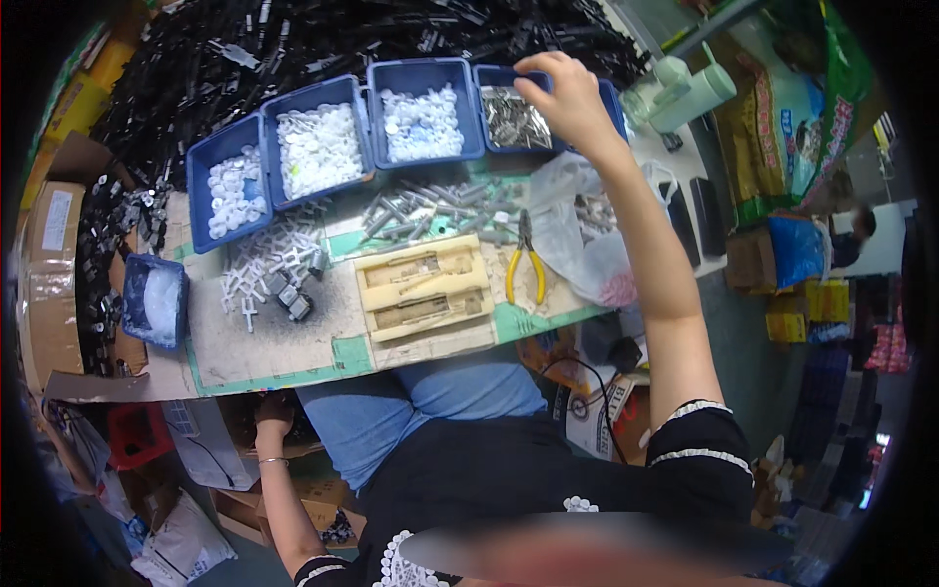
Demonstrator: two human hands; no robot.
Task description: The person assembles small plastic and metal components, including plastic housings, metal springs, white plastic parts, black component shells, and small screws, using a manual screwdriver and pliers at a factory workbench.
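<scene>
Item 1, R hand (565,93): we reach far fwd, arm stretched across the table (274,342); fingers curled down in a loose pinch over the metal bin (509,117). We can't tell if a part sits betw. the tips.

Item 2, L hand (274,413): we keep it low, under the table edge beside our lap, above cardboard boxes (323,494). Fingers bent; whether they grip anything, we can't tell.

Item 3, metal bin: blue, far right of a row of four at the table's back; holds small grey metal pcs.

Item 4, other bins: three blue (318,147), all w/ white plastic parts. Fifth small blue bin (155,298) at table's left edge.

Item 5, jig (425,286): cream block, two slots, centre, near our lap.

Item 6, pliers (525,266): yellow handles, lying just right of jig.

Item 7, grey rods (430,210): loose heap betw. bins and jig.

Item 8, white pcs (269,259): scattered left of jig.

Item 9, clear bag (577,245): crumpled, right of pliers, under our forearm.

Item 10, black parts (293,39): large pile behind bins.
</scene>
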